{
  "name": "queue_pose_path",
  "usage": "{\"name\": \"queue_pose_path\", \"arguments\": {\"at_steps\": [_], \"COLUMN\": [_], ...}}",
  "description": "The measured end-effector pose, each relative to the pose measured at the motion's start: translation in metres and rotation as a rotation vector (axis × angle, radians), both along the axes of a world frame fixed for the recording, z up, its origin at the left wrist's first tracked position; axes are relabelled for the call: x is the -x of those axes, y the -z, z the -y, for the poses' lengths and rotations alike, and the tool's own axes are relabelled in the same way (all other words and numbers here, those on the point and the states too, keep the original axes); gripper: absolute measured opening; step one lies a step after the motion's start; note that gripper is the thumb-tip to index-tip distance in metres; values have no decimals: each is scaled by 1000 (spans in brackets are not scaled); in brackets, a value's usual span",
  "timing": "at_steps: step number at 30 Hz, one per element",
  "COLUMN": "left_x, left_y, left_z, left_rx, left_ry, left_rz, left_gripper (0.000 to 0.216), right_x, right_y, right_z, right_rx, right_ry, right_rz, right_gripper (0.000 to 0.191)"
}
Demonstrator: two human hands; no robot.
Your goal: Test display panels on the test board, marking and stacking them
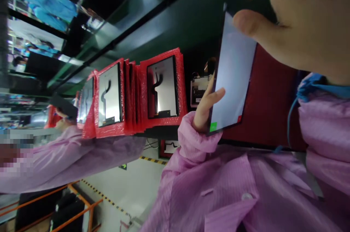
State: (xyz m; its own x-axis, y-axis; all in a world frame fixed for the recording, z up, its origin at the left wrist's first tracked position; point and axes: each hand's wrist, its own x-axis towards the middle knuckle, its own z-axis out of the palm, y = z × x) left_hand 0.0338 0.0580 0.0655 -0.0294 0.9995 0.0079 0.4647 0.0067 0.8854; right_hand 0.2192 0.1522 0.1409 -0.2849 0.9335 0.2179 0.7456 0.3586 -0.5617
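My left hand (208, 105) is closed on a display panel (233, 75), gripping its left long edge near the bottom with a finger over the front. The panel is tilted up and shows a pale, lit surface with a green patch at one lower corner and a red one at the other. My right hand (295, 20) is raised close to the camera at the panel's upper end, thumb and fingers apart. Its thumb overlaps the panel's top corner; whether it touches is unclear. Behind my left hand lies a small circuit module (200, 88) with a flex cable.
To the left stand red bubble-wrap sleeves (133, 93) with display panels (163, 88) on them. A dark red mat (270, 104) covers the bench at right. A co-worker's pink sleeve (82, 159) reaches in from the left. An orange rack (82, 203) stands on the floor.
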Motion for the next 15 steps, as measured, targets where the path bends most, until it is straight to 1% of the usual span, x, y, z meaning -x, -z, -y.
{"name": "queue_pose_path", "arguments": {"at_steps": [2, 4, 5, 7, 8, 10, 11, 13, 14, 15], "left_x": [-16, -30, -36, -41, -41, -31, -24, -5, 4, 13], "left_y": [-9, -16, -18, -20, -19, -12, -5, 12, 23, 35], "left_z": [-10, -15, -16, -16, -14, -9, -6, 2, 5, 9], "left_rx": [32, 74, 91, 78, 40, -98, -189, -359, -425, -454], "left_ry": [124, 242, 283, 327, 331, 288, 231, 72, -15, -74], "left_rz": [170, 330, 376, 386, 354, 220, 124, -110, -224, -349], "left_gripper": [48, 54, 56, 54, 52, 46, 43, 38, 35, 34], "right_x": [2, 2, 1, 0, -2, -4, -6, -12, -15, -18], "right_y": [-4, -4, -4, -4, -4, -5, -5, -2, 1, 4], "right_z": [1, 0, 0, -1, -1, -2, -2, -4, -5, -7], "right_rx": [-62, -39, -23, 15, 35, 56, 52, 30, 13, -8], "right_ry": [3, 0, 8, 26, 35, 43, 44, 36, 29, 21], "right_rz": [176, 224, 250, 298, 312, 322, 324, 329, 332, 334], "right_gripper": [74, 71, 70, 67, 66, 62, 61, 60, 61, 63]}}
